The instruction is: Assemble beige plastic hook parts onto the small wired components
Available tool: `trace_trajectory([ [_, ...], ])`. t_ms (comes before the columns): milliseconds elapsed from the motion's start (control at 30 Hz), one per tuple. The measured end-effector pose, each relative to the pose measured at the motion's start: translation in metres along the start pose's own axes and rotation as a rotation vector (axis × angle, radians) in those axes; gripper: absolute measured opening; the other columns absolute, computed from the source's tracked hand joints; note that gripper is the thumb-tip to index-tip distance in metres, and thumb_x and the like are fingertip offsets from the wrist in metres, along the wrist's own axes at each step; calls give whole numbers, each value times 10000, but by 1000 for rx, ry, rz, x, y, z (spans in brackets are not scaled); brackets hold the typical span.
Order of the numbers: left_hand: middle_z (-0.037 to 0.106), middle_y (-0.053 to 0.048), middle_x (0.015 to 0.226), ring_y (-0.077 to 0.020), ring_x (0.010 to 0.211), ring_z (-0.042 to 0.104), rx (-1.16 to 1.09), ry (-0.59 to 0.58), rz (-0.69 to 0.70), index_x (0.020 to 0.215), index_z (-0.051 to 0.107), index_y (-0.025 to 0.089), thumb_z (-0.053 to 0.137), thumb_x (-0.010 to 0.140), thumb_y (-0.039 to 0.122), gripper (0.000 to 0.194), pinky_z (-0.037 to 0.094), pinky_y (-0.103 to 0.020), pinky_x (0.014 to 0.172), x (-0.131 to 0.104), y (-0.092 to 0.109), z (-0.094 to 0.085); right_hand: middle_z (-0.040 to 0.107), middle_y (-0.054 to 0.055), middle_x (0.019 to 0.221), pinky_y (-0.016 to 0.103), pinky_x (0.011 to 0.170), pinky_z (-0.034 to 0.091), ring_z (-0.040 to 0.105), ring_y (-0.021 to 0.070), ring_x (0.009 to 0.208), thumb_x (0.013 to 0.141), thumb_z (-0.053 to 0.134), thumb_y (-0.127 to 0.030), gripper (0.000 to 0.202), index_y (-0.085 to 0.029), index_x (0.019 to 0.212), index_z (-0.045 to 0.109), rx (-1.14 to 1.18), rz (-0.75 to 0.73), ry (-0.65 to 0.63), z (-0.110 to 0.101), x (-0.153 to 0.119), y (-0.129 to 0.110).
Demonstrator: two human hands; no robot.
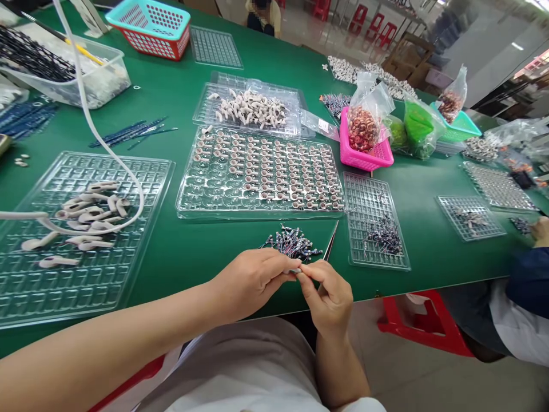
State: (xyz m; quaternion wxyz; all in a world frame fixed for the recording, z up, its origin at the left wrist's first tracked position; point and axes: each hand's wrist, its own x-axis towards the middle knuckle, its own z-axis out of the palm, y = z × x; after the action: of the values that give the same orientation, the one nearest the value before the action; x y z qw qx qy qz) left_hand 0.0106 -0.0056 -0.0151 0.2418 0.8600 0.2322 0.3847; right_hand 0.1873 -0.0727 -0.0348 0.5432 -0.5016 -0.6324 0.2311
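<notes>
My left hand [255, 280] and my right hand [328, 294] meet at the table's front edge, fingertips pinched together. Between them shows a sliver of a small pale part [295, 270], mostly covered by the fingers. Just beyond lies a pile of small dark wired components [294, 241]. Metal tweezers [331, 240] stick out past my right hand, points away from me; whether that hand holds them I cannot tell. Farther back, a clear tray [210, 200] carries rows of whitish earpiece-like shells with round copper-toned parts in them.
To the left, another clear tray [26, 286] bears loose pale shells, with a white cable [92, 123] arching over it. A pink basket [364, 159] and a tray of dark components [358, 229] stand right. A co-worker's hand [541, 232] is at the far right.
</notes>
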Motion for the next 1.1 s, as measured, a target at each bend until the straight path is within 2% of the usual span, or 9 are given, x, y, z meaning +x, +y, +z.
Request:
trace_trajectory([
  [167, 753, -73, 816, -162, 707, 709, 10, -1, 9, 1074, 633, 113, 546, 974, 149, 137, 553, -230, 609, 0, -1, 0, 732, 20, 863, 313, 684, 518, 663, 154, 758, 851, 657, -26, 288, -234, 1044, 699, -89, -69, 0, 1, 0, 0],
  [333, 756, -70, 832, -159, 712, 709, 18, 4, 2, 1081, 629, 131, 536, 979, 156, 141, 562, -236, 624, 0, -1, 0, 737, 24, 865, 323, 689, 531, 674, 162, 760, 867, 647, -61, 252, -239, 1038, 697, -113, -69, -6, 1, 0, 1],
  [500, 755, -58, 815, -160, 721, 713, -8, -12, -48, 1057, 639, 141, 533, 982, 175, 135, 561, -236, 637, 1, 4, -1, 719, 14, 837, 308, 680, 524, 653, 153, 738, 871, 636, -82, 206, -238, 997, 681, -109, -25, -12, 1, 0, -2],
  [633, 758, -36, 833, -153, 742, 719, -63, -61, -143, 1109, 639, 154, 567, 971, 215, 168, 563, -233, 674, 3, 7, -4, 675, 0, 799, 279, 660, 497, 612, 134, 710, 878, 610, -103, 140, -230, 924, 649, -104, 4, -21, 1, 1, -3],
  [800, 758, -24, 895, -143, 751, 717, -97, -100, -247, 1165, 616, 170, 597, 951, 250, 230, 563, -238, 702, 4, 8, -8, 580, -19, 722, 244, 579, 432, 532, 113, 629, 899, 564, -168, 100, -214, 815, 594, -131, 135, 58, 1, -1, -2],
  [967, 741, -26, 848, -155, 757, 705, -61, -69, -241, 1038, 663, 165, 650, 913, 234, 143, 542, -242, 691, 4, 7, -10, 534, -32, 694, 232, 549, 391, 476, 102, 592, 900, 562, -208, 121, -208, 779, 572, -148, 182, 82, 0, -3, 1],
  [1100, 740, -19, 829, -146, 743, 692, -52, -52, -210, 1007, 674, 173, 607, 937, 196, 100, 523, -232, 683, 4, 7, -10, 537, -33, 700, 234, 556, 384, 465, 103, 596, 900, 565, -204, 123, -210, 777, 570, -131, 186, 72, 0, -3, 2],
])
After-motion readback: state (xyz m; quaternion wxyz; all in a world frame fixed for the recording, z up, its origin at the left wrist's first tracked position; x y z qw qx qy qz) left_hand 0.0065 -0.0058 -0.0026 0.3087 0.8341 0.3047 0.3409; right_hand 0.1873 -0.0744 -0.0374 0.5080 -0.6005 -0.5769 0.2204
